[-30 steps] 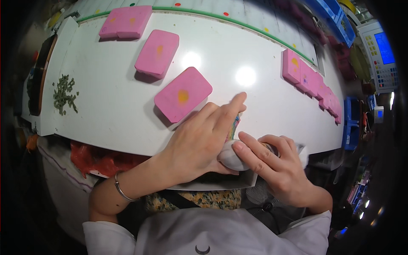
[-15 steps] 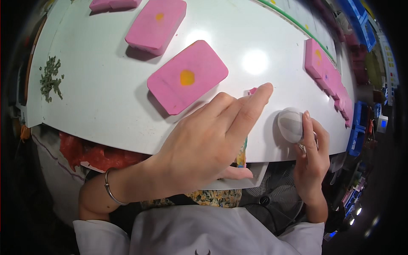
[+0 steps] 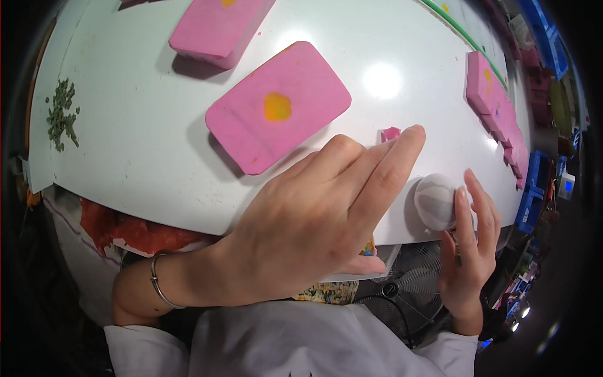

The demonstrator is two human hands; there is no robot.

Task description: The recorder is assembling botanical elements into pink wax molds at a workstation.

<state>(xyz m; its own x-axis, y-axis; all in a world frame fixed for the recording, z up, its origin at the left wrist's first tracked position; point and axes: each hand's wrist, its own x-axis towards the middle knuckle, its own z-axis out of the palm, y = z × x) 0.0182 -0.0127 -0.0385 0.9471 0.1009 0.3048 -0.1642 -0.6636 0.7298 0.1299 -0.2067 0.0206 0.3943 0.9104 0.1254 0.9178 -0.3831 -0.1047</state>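
With several pink blocks already lying on the white table, the left hand reaches flat, fingers extended together, toward a small pink piece, while the right hand pinches a white rounded pad at the table edge, seemingly not yet put to use.

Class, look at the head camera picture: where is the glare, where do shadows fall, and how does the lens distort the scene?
Head view: a bright glare spot sits on the white table; the nearest pink block casts a soft shadow to its lower left; the fisheye lens bows the table edge and darkens the corners; the left hand looms large, while the right hand by the round white object looks small.
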